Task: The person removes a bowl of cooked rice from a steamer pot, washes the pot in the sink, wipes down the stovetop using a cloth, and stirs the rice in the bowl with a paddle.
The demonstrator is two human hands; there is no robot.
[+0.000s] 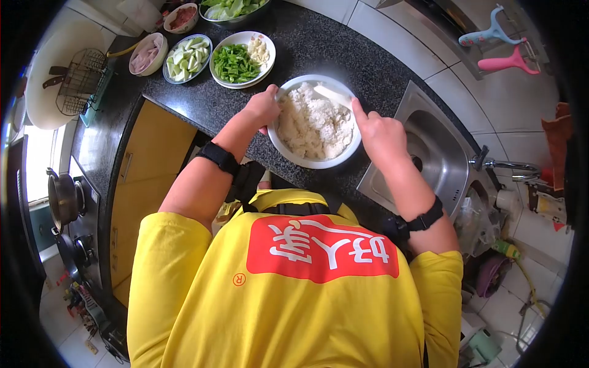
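A large white bowl sits on the dark counter, holding a clumpy white mass that looks like cooked rice or crumbly dough; I cannot tell which. My left hand grips the bowl's left rim, fingers partly hidden under the edge. At the opposite side, my right hand is closed around a white spatula, index finger stretched along it. The spatula's blade reaches into the bowl at its upper right, touching the white mass. Its handle is mostly covered by my hand.
Behind the bowl stand a plate of chopped green peppers and garlic, a plate of cut pale-green vegetable, a bowl of sliced pink meat and a bowl of leafy greens. A steel sink lies right, a stove left.
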